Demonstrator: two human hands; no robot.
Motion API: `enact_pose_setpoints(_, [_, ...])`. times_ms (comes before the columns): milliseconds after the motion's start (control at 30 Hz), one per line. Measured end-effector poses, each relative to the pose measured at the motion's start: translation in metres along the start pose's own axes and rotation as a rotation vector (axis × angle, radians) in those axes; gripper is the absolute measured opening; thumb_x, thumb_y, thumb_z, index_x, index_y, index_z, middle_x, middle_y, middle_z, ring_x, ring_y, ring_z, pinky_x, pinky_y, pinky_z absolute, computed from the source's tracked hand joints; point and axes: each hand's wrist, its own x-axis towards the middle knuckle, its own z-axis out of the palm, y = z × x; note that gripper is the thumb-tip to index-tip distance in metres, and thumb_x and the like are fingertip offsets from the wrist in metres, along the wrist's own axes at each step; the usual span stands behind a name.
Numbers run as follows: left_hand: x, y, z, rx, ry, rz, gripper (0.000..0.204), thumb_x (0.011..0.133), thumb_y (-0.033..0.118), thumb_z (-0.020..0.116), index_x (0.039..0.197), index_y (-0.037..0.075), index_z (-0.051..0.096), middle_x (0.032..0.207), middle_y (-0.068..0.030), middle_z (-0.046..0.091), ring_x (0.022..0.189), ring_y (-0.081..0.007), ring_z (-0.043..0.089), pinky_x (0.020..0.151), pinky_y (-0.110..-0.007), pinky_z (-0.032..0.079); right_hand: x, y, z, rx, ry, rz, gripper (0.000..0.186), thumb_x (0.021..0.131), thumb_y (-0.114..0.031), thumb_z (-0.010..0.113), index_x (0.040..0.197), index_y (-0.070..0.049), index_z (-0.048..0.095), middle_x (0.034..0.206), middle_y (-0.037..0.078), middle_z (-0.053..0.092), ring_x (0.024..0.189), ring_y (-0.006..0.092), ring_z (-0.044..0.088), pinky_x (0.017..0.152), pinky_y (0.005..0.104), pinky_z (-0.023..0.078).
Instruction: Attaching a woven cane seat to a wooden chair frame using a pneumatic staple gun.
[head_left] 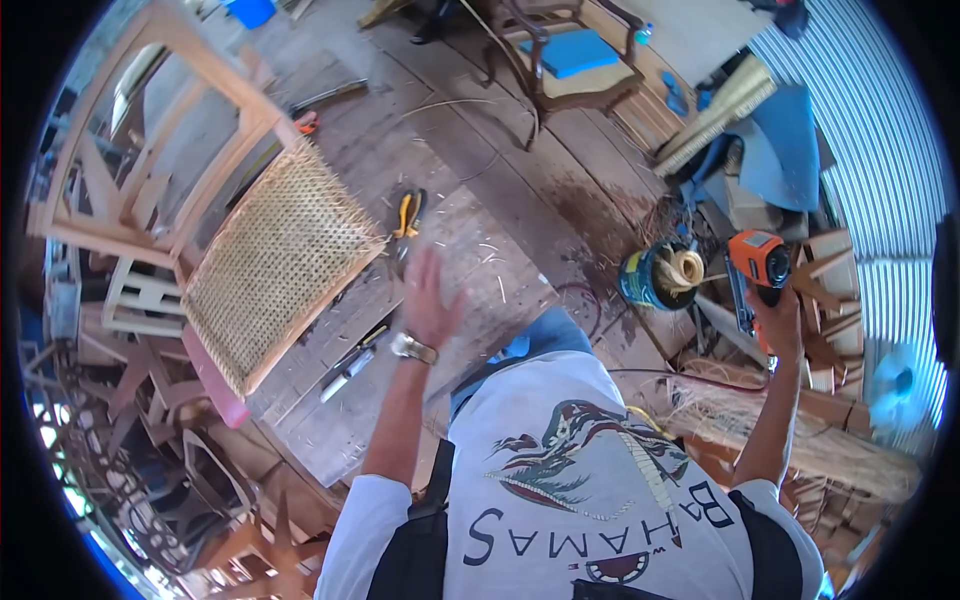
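Left hand (430,305): blurred, watch (413,348) at the wrist. We record its fingers as apart, thumb held away, over the bench (455,215); whether they touch it, we cannot tell.

Right hand (776,320): fingers wrapped around the handle of the gun (758,258), an orange and black power tool, raised well to the right of the left fingers.

Chair (285,260): pale wood, woven cane seat with frayed ends along its edges; we place it left of the left fingers, the seat's nearest corner close to them.

Pliers (408,213): yellow and black grips, just ahead of the left fingertips.

Pen (347,376): white, behind and left of the left fingers.

Bucket (633,283): left of the right fingers; in it we see a pale coil (687,268).

Armchair (547,92): dark wood, a blue pad (568,53) on its seat, well beyond the left fingers.
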Motion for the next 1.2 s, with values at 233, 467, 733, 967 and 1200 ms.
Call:
enact_pose_setpoints(233, [-0.071, 0.022, 0.025, -0.065, -0.070, -0.173, 0.066, 0.087, 0.035, 0.064, 0.139, 0.001, 0.040, 0.149, -0.0229, 0.034, 0.137, -0.0446, 0.031, 0.113, -0.052, 0.027, 0.081, -0.043, -0.002, 0.015, 0.131, -0.051, 0.031, 0.084, -0.024, 0.072, 0.106, -0.004, 0.062, 0.078, 0.003, 0.062, 0.057, 0.0083, 0.053, 0.046, 0.0255, 0.042])
enact_pose_setpoints(467, [-0.067, 0.016, 0.061, 0.144, -0.114, -0.424, 0.078, 0.082, 0.038, 0.068, 0.143, 0.002, 0.035, 0.152, -0.0214, 0.029, 0.140, -0.0430, 0.026, 0.115, -0.053, 0.021, 0.201, -0.069, 0.027, -0.077, 0.046, -0.172, 0.025, 0.086, -0.027, 0.069, 0.092, -0.004, 0.063, 0.064, -0.001, 0.057, 0.053, 0.0072, 0.051, 0.050, 0.0258, 0.041])
enact_pose_setpoints(733, [-0.036, 0.031, 0.094, 0.371, 0.062, -0.823, 0.112, 0.060, 0.050, 0.083, 0.147, 0.005, 0.030, 0.158, -0.0134, 0.023, 0.146, -0.0319, 0.020, 0.115, -0.056, 0.017, 0.351, -0.044, 0.096, 0.048, -0.393, -0.094, 0.021, 0.086, -0.016, 0.072, 0.096, -0.005, 0.058, 0.067, -0.002, 0.054, 0.051, 0.0088, 0.051, 0.047, 0.0253, 0.042])
enact_pose_setpoints(967, [0.005, 0.041, 0.098, 0.405, -0.219, -1.292, 0.116, 0.054, 0.042, 0.088, 0.149, 0.013, 0.030, 0.160, -0.0020, 0.022, 0.147, -0.0293, 0.019, 0.114, -0.055, 0.024, 0.439, -0.064, 0.141, -0.039, -0.638, -0.052, 0.022, 0.087, -0.011, 0.067, 0.104, -0.004, 0.055, 0.067, -0.001, 0.053, 0.053, 0.0087, 0.051, 0.048, 0.0257, 0.041])
enact_pose_setpoints(1200, [-0.014, 0.033, 0.108, 0.365, -0.043, -1.121, 0.116, 0.051, 0.040, 0.088, 0.148, 0.009, 0.031, 0.159, -0.0083, 0.021, 0.145, -0.0348, 0.022, 0.114, -0.047, 0.028, 0.480, -0.120, 0.175, -0.013, -0.783, -0.256, 0.025, 0.089, -0.014, 0.066, 0.109, -0.005, 0.054, 0.069, -0.001, 0.052, 0.055, 0.0083, 0.051, 0.051, 0.0252, 0.043])
